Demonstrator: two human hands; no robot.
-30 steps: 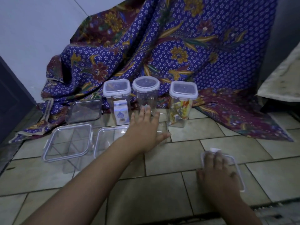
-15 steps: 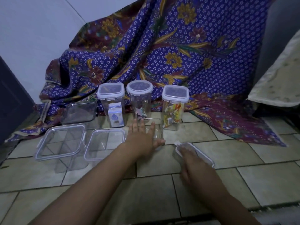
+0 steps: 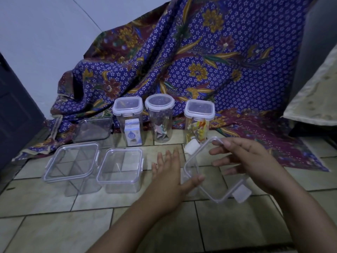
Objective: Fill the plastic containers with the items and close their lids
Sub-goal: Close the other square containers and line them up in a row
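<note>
My right hand (image 3: 248,161) holds a clear square lid (image 3: 240,195) with white clips, tilted above the tiled floor. My left hand (image 3: 169,176) lies flat with its fingers spread, its thumb touching the lid's left rim; what lies under the palm is hard to make out. Two clear square containers (image 3: 71,161) (image 3: 120,165) stand empty to the left. Behind them are three tall containers with closed lids. One (image 3: 127,114) holds a small white carton, a round one (image 3: 160,115) holds folded paper, and the third (image 3: 198,117) holds colourful items.
Another clear container (image 3: 93,130) sits at the back left against a purple batik cloth (image 3: 200,61) draped behind the row. A dark door (image 3: 12,110) is at the left and a pale cushion edge (image 3: 313,99) at the right.
My right hand has lifted the lid off the floor at the right and carried it up and left, towards my left hand. My left hand has stayed near the same spot.
</note>
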